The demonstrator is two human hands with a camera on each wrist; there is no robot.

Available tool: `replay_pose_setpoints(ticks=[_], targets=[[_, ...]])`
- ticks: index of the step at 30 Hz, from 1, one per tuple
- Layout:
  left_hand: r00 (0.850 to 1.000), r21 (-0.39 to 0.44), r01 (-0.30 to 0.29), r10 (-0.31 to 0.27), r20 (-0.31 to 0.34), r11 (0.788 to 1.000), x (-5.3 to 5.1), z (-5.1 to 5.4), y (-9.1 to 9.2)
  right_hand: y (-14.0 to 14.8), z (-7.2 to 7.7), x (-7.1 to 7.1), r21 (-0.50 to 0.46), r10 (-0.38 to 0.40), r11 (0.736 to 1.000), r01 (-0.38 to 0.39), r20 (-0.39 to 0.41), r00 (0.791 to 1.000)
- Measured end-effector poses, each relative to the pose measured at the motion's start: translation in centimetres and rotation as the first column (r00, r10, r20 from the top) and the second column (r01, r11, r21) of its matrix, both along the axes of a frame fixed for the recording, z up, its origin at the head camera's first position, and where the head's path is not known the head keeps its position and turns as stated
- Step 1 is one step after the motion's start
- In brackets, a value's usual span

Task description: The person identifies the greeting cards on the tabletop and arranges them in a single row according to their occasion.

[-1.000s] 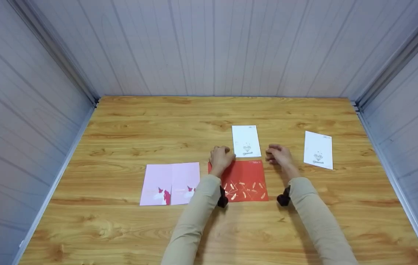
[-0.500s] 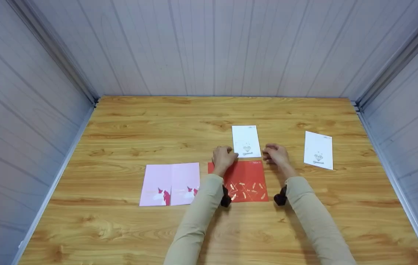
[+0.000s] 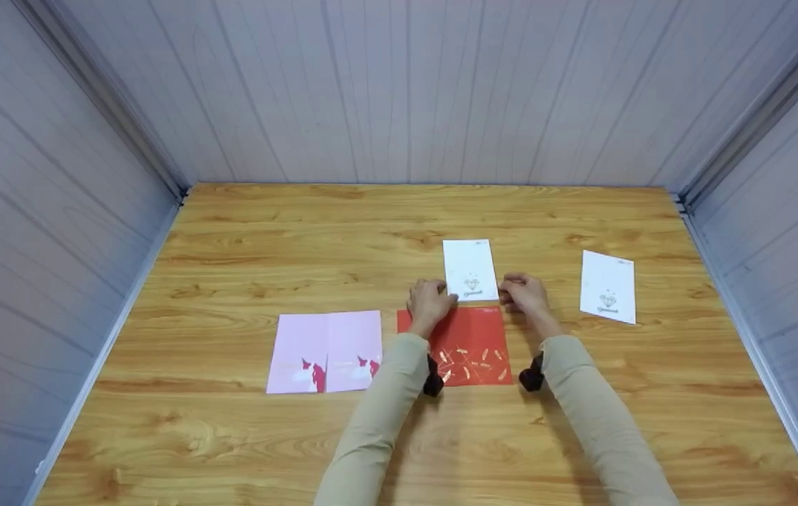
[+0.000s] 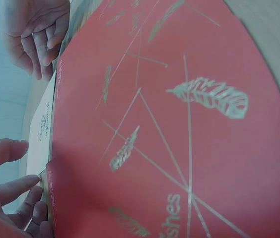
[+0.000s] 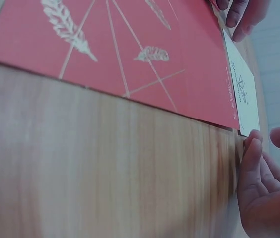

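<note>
Pale grey panelled walls (image 3: 370,91) close in three sides. Below, a wood-grain tabletop (image 3: 230,260). Two beige-sleeved forearms (image 3: 606,422) come in from the near edge.

Red rectangular paper piece with gold feather prints (image 3: 472,341), flat in front of the person, partly under the left arm; one folded piece or two side by side, can't tell. Off to its left, apart: pink paper piece in two halves with a unicorn print on each (image 3: 328,344), also flat.

White rectangular card with a diamond drawing (image 3: 607,288) lies well right, slightly skewed. Its lookalike, the middle white card with a diamond drawing (image 3: 469,263), sits just beyond the red piece's far edge, between the hands. Long axis runs roughly away from the person, small tilt; the hands are at its near end, one per side. Neither clearly nearer.

Left hand (image 3: 430,302): fingers loosely bent, thumb apart from index, at the card's near left corner, over the red piece; no grip visible, actual contact unclear. Right hand (image 3: 525,292): fingers softly bent, thumb standing off, index tip against the card's near right edge, seemingly touching; nothing grasped.

Smallest: black wrist devices (image 3: 432,379), one per wrist.
</note>
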State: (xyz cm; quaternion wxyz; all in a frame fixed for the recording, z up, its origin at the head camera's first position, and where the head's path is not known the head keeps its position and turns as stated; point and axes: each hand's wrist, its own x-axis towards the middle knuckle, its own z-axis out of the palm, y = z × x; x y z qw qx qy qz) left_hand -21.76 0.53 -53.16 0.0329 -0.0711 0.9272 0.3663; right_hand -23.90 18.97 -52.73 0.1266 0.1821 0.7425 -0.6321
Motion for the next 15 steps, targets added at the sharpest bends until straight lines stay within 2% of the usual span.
replay_pose_setpoints(ticks=[8,15], targets=[[1.000,-0.023,0.028,-0.028,0.001,0.999,0.20,0.07,0.10,-0.33,0.04,-0.08,0.004,0.007,1.000,-0.007,-0.007,1.000],[0.999,-0.031,0.043,-0.042,0.025,0.999,0.27,0.10,0.13,-0.63,0.08,-0.05,-0.115,-0.029,0.993,0.033,0.037,0.999]])
